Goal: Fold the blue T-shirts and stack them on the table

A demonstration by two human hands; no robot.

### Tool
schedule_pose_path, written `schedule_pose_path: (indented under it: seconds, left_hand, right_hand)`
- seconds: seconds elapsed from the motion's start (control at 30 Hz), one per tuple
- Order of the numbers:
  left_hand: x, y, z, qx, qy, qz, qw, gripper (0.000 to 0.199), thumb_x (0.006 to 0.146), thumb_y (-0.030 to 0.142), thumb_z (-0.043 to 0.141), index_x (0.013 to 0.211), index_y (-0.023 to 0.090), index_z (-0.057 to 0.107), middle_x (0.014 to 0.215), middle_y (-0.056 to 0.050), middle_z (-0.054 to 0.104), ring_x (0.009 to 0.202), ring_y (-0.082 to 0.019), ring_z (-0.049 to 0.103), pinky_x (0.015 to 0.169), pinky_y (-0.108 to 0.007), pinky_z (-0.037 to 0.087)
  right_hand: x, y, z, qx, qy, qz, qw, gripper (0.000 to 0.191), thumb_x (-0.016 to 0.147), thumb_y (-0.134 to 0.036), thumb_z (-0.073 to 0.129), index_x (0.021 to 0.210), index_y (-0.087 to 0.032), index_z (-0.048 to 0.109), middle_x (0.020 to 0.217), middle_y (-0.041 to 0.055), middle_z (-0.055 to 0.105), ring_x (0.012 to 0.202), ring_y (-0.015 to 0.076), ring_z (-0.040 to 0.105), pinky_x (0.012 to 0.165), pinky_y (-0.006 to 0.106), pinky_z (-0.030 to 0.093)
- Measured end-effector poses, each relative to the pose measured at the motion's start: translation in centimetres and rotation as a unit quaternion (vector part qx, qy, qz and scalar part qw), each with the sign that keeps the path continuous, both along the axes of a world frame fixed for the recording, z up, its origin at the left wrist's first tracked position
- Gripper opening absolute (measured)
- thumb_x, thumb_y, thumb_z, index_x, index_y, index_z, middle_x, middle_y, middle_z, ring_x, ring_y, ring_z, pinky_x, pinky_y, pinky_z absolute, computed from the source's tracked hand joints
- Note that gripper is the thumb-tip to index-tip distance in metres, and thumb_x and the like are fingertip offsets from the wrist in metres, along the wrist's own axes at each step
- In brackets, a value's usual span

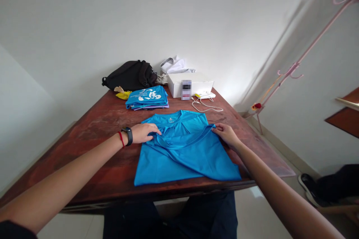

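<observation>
A blue T-shirt (182,164) lies on the wooden table near its front edge, neckline toward the wall, with its upper layer bunched in a curved fold across the middle. My left hand (144,133) pinches the shirt's left side near the sleeve; a dark watch and a red cord circle that wrist. At the right side, my right hand (226,133) grips the end of the raised fold between thumb and fingers. Beyond the shirt rests a stack of folded shirts (148,97), the top one blue with white print.
Along the wall sit a black backpack (129,75), a yellow item (122,95), a white box (174,84), a small upright box (186,89) and a white cable (209,109). A pink rack (311,47) stands at right. A person's shoe (308,188) shows at lower right.
</observation>
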State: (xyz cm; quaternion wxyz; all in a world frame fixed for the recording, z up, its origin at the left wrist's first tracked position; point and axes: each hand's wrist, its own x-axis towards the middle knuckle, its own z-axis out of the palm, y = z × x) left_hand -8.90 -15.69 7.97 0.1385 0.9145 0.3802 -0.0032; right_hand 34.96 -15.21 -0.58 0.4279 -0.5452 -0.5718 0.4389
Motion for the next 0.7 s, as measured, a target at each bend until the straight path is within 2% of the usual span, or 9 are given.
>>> schedule_pose_path:
  seconds: [0.13, 0.23, 0.4, 0.47, 0.53, 0.63, 0.7]
  left_hand:
    - [-0.2, 1.1, -0.1, -0.043, -0.085, 0.031, 0.995, 0.019, 0.081, 0.026, 0.071, 0.098, 0.020, 0.076, 0.103, -0.004, 0.073, 0.087, -0.019, 0.066, 0.080, -0.026, 0.049]
    - [-0.8, 1.1, 0.2, -0.066, -0.153, 0.079, 0.983, 0.021, 0.079, 0.037, 0.074, 0.088, 0.018, 0.075, 0.093, -0.004, 0.074, 0.079, -0.019, 0.065, 0.075, -0.027, 0.048]
    - [-2.9, 0.6, 2.0, -0.105, -0.253, 0.134, 0.952, 0.032, 0.076, 0.049, 0.080, 0.078, 0.017, 0.072, 0.081, -0.004, 0.072, 0.076, -0.020, 0.063, 0.073, -0.029, 0.048]
    - [-3.6, 0.7, 2.6, -0.136, -0.335, 0.170, 0.917, 0.034, 0.074, 0.048, 0.082, 0.077, 0.017, 0.069, 0.078, -0.002, 0.070, 0.073, -0.018, 0.062, 0.072, -0.028, 0.049]
    - [-4.1, 1.3, 2.7, -0.186, -0.424, 0.223, 0.858, 0.036, 0.070, 0.045, 0.086, 0.078, 0.017, 0.065, 0.077, -0.001, 0.068, 0.071, -0.016, 0.062, 0.070, -0.028, 0.050]
    - [-4.2, 3.1, 1.9, -0.279, -0.510, 0.299, 0.757, 0.043, 0.062, 0.037, 0.093, 0.081, 0.018, 0.060, 0.079, 0.000, 0.066, 0.072, -0.016, 0.065, 0.069, -0.029, 0.055]
    - [-4.0, 4.8, 0.8, -0.298, -0.537, 0.346, 0.710, 0.049, 0.056, 0.032, 0.096, 0.085, 0.018, 0.059, 0.080, 0.001, 0.066, 0.071, -0.015, 0.065, 0.065, -0.028, 0.056]
  right_hand:
    - [0.1, 0.2, 0.1, -0.020, 0.042, 0.026, 0.999, 0.043, 0.071, -0.053, 0.082, 0.098, -0.020, 0.074, 0.092, 0.0078, 0.079, 0.082, 0.0268, 0.074, 0.073, 0.036, 0.059]
    - [0.3, 0.3, 0.3, -0.037, 0.053, 0.047, 0.997, 0.046, 0.070, -0.053, 0.083, 0.102, -0.020, 0.075, 0.097, 0.0081, 0.079, 0.086, 0.0274, 0.074, 0.078, 0.038, 0.060]
    - [0.3, 0.0, 1.8, -0.040, 0.081, 0.036, 0.995, 0.045, 0.072, -0.056, 0.081, 0.096, -0.019, 0.075, 0.086, 0.0057, 0.078, 0.075, 0.0221, 0.071, 0.070, 0.032, 0.058]
    - [0.0, 0.3, 2.7, -0.057, 0.122, 0.031, 0.990, 0.041, 0.072, -0.054, 0.082, 0.092, -0.019, 0.073, 0.078, 0.0031, 0.075, 0.067, 0.0180, 0.068, 0.063, 0.028, 0.054]
    - [-0.5, 1.3, 3.5, -0.079, 0.163, 0.022, 0.983, 0.037, 0.071, -0.049, 0.084, 0.085, -0.018, 0.070, 0.069, 0.0001, 0.070, 0.059, 0.0143, 0.063, 0.055, 0.024, 0.050]
    - [-1.4, 4.1, 4.4, -0.099, 0.193, 0.009, 0.976, 0.028, 0.073, -0.039, 0.085, 0.078, -0.018, 0.066, 0.064, -0.0011, 0.067, 0.057, 0.0130, 0.060, 0.054, 0.024, 0.050]
    - [-2.0, 6.5, 4.6, -0.107, 0.184, -0.002, 0.977, 0.022, 0.076, -0.032, 0.083, 0.076, -0.018, 0.065, 0.067, 0.0012, 0.069, 0.061, 0.0145, 0.063, 0.058, 0.026, 0.054]
